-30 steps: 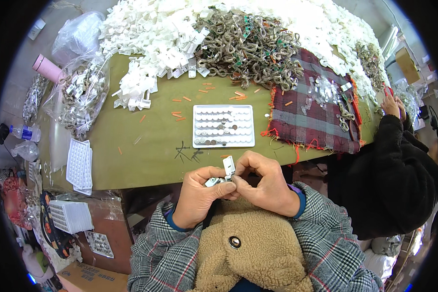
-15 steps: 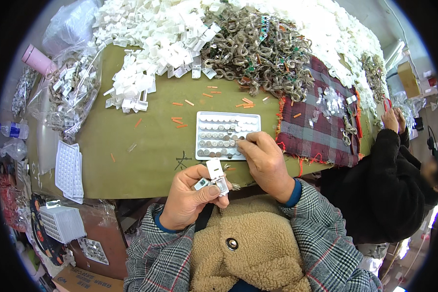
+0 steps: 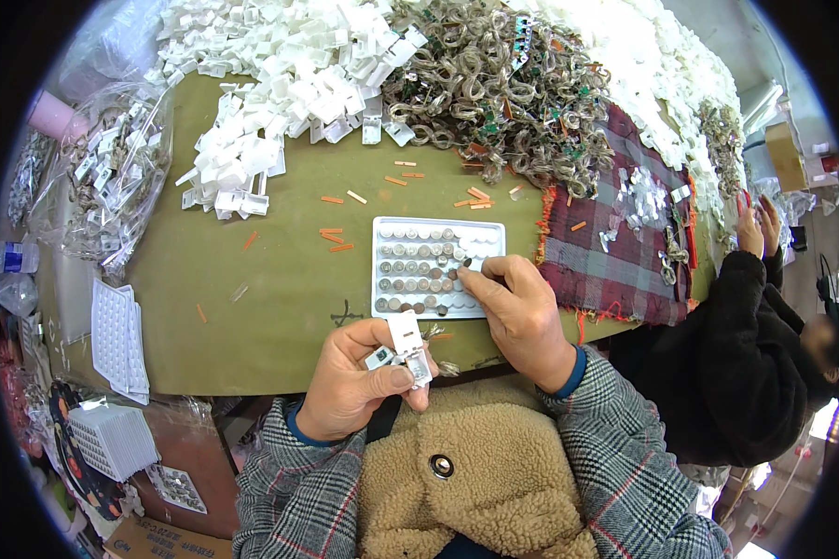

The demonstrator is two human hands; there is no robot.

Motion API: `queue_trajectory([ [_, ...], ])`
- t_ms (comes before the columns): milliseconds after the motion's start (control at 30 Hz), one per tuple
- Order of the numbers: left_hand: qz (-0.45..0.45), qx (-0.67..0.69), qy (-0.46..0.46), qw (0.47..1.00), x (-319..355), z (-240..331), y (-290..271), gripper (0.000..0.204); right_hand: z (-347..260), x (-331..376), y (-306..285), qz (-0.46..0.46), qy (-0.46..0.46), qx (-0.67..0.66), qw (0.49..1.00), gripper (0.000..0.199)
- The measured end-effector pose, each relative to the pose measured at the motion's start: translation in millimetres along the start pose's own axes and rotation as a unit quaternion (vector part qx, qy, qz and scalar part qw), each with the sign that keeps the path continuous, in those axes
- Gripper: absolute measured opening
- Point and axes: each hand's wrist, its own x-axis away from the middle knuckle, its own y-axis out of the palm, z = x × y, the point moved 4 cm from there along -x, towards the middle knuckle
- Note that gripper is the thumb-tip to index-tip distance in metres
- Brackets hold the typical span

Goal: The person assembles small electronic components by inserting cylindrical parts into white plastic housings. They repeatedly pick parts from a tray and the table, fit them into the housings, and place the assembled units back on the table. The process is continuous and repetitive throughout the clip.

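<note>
My left hand (image 3: pixel 356 382) is closed around a small white plastic battery case (image 3: pixel 406 337), its lid standing up and its hollow facing up. A second small white piece with a dark green spot (image 3: pixel 379 358) sits between the same fingers. Thin clear wire (image 3: pixel 446 368) sticks out beside the case. Just beyond lies a white tray (image 3: pixel 378 224) with rows of silvery button cells (image 3: pixel 411 267), some of its right-hand pockets bare. Over the tray's right side my right hand (image 3: pixel 524 312) pinches, a small dark round button cell (image 3: pixel 467 263) showing at its fingertips.
White plastic cases (image 3: pixel 298 84) are heaped at the back, beside coiled clear wires (image 3: pixel 494 84). Small orange strips (image 3: pixel 332 199) dot the green tabletop (image 3: pixel 280 317). A plaid cloth (image 3: pixel 615 252) lies right, stacked white trays (image 3: pixel 118 340) left. Another person's hands (image 3: pixel 757 226) are at far right.
My right hand has lifted slightly and drawn back to the right, and a dark button cell now shows at its fingertips. The left hand still holds the battery case. The view has shifted a little.
</note>
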Motion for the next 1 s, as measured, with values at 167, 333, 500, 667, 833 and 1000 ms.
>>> queue_trajectory([
  [167,0.027,-0.015,0.000,1.000,0,0,0,0.033,-2,-1,-5,0.008,-0.015,-0.021,1.000,0.022],
  [333,0.005,-0.018,0.019,1.000,-1,1,2,0.031,6,-9,-7,0.003,0.031,-0.073,0.997,0.025],
  [500,0.017,0.009,0.044,0.999,1,0,3,0.030,6,-12,0,-0.020,-0.037,0.004,0.999,0.026],
  [667,0.043,0.023,0.048,0.998,7,-4,4,0.025,0,-14,-3,-0.011,-0.032,0.017,0.999,0.023],
  [833,0.051,0.033,0.066,0.996,14,-12,9,0.022,-37,3,-25,-0.018,0.065,-0.187,0.980,0.015],
  [1000,0.051,0.008,0.068,0.996,23,-23,17,0.023,-73,13,-30,0.026,0.020,-0.216,0.976,0.020],
])
